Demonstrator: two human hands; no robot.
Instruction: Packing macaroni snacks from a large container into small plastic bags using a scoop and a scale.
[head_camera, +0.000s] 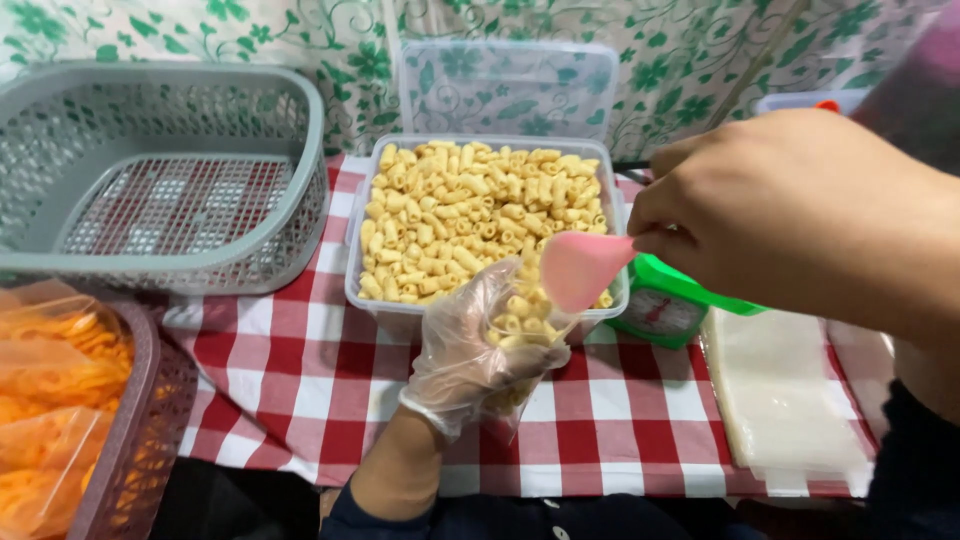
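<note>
Container (362, 262): on the table (300, 380), in the middle; the pasta pieces (450, 215) lie in it.
Lid (510, 85): behind the container, standing against the wall.
Mesh basket (160, 170): left of the container, just beside it.
Second basket (150, 430): front left, with filled bags (50, 400) in it.
Scale (665, 305): right of the container, touching it or nearly.
Stack of bags (785, 400): right, before the scale.
Left hand (470, 350): before the container, holding a small bag (525, 330).
Right hand (790, 210): above the scale, its scoop (580, 268) over the small bag.

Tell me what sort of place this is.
Probably a small snack-packing table: a clear plastic tub of pale macaroni-shaped snacks, a small green weighing scale, a stack of clear plastic bags on red-checked cloth.
</note>
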